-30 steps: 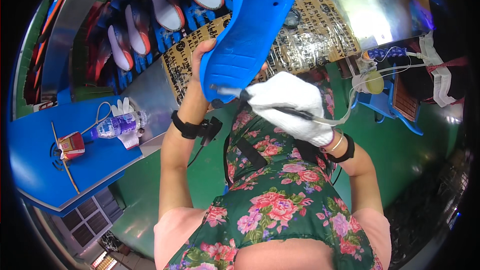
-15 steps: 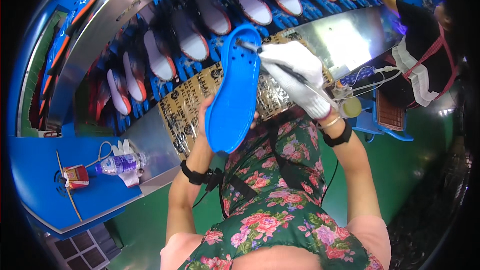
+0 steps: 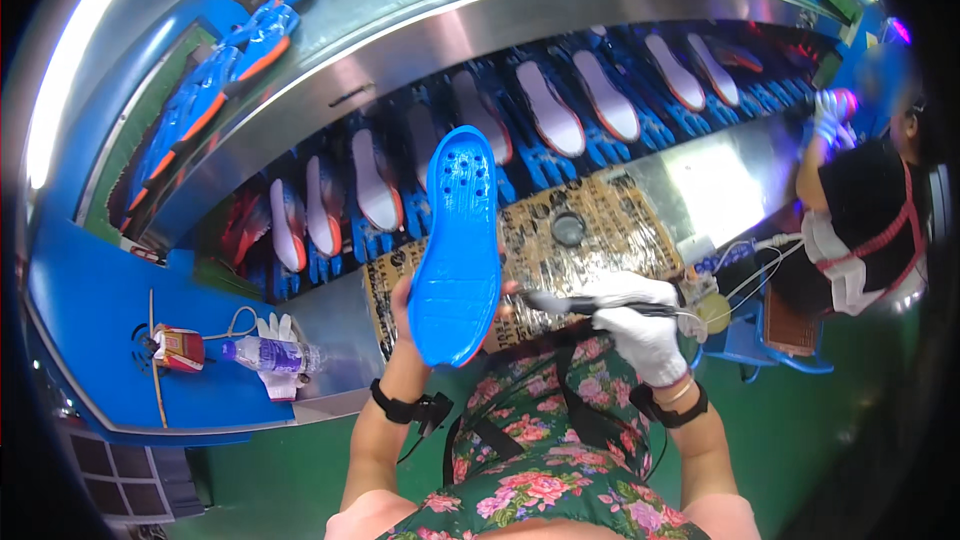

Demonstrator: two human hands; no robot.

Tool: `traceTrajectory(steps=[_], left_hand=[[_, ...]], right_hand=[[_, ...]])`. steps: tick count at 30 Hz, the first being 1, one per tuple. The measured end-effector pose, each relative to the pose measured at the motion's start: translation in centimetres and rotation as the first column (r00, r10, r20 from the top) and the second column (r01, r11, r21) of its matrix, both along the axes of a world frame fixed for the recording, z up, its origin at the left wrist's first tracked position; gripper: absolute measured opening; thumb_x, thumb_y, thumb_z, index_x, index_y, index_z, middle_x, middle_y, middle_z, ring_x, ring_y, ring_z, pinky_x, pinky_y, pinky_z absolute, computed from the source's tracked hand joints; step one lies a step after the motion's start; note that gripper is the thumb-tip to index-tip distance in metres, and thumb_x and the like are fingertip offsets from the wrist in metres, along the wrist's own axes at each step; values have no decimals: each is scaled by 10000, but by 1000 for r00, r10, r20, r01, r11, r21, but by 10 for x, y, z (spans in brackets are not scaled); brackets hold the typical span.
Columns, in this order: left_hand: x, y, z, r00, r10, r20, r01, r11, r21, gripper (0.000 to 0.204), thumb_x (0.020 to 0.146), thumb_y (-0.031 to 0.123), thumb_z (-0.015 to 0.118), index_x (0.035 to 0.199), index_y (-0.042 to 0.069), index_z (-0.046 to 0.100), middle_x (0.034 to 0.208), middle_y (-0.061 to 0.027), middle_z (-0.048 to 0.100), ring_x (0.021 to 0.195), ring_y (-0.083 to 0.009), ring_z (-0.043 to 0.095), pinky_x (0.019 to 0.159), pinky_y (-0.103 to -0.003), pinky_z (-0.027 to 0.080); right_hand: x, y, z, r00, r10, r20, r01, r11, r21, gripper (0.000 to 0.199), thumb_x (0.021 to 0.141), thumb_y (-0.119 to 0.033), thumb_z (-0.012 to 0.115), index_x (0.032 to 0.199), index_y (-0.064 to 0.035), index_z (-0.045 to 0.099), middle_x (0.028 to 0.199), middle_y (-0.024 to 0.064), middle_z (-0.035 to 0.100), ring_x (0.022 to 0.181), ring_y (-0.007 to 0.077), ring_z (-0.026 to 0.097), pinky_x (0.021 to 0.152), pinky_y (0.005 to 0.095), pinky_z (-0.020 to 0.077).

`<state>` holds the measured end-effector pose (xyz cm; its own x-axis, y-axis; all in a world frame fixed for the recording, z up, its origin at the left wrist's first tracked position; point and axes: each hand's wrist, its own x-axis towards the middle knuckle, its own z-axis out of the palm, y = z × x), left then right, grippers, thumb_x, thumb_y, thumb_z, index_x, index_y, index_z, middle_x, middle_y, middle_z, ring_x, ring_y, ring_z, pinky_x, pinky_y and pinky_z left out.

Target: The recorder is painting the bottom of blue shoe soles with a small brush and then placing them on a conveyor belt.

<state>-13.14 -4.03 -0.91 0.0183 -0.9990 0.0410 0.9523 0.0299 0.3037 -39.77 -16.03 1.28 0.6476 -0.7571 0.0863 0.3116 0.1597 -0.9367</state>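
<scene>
I see taped cardboard (image 3: 635, 230) spread beyond the fingers. A blue sole (image 3: 455, 260) is clamped between the fingers of the bare left hand (image 3: 402, 310). The gloved right hand (image 3: 642, 328) closes its fingers round a brush (image 3: 572, 303), tip near the left fingertips.

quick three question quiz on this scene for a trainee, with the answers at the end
1. Which hand holds the blue sole: A) left, B) right, C) neither?
2. True or false: the right hand, gloved in white, holds a brush.
3. Fill in: on the blue table, the bottle lies across a white ____.

Key: 1. A, the left hand. 2. True. 3. Glove.
</scene>
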Motion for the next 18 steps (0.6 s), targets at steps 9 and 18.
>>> traceTrajectory(steps=[9,18], left_hand=[[30,-35,181,956,20,293,155,815,-559,1238,800,607,804,1615,18,82,1620,-339,154,1325,-591,422,887,-671,576],[157,-151,211,914,340,-220,-397,862,-315,1107,972,656,495,1595,-18,-124,1658,-314,24,1545,-445,140,1251,-570,244]], right_hand=[[0,-18,-29,959,-239,152,206,957,202,222,815,101,725,1029,46,752,978,110,755,824,152,693,746,260,541],[53,-12,-58,998,-63,-11,63,997,-54,172,858,4,758,1027,20,781,957,56,771,846,105,688,776,255,543]])
